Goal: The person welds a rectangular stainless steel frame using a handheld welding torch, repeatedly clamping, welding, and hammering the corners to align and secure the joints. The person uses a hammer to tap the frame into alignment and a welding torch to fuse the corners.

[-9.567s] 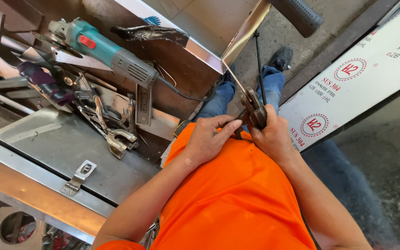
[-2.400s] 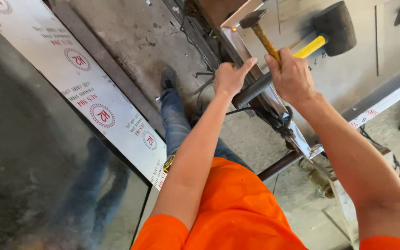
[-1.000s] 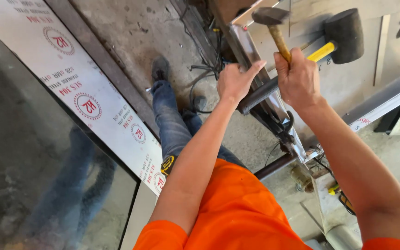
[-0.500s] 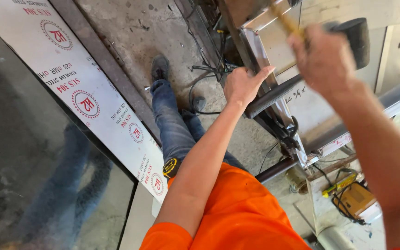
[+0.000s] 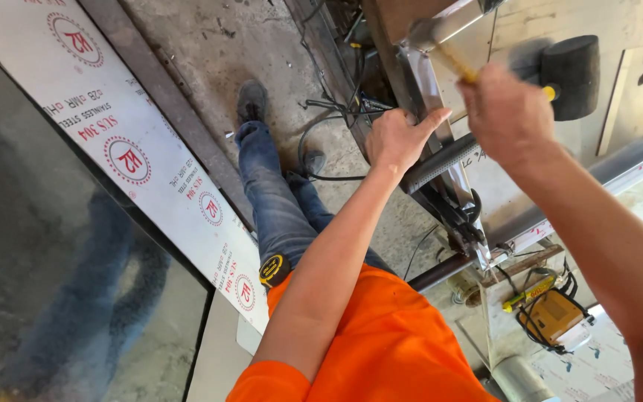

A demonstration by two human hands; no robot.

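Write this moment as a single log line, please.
right hand: grips hammer, raised | left hand: steadies metal strip | rubber mallet: lies on bench
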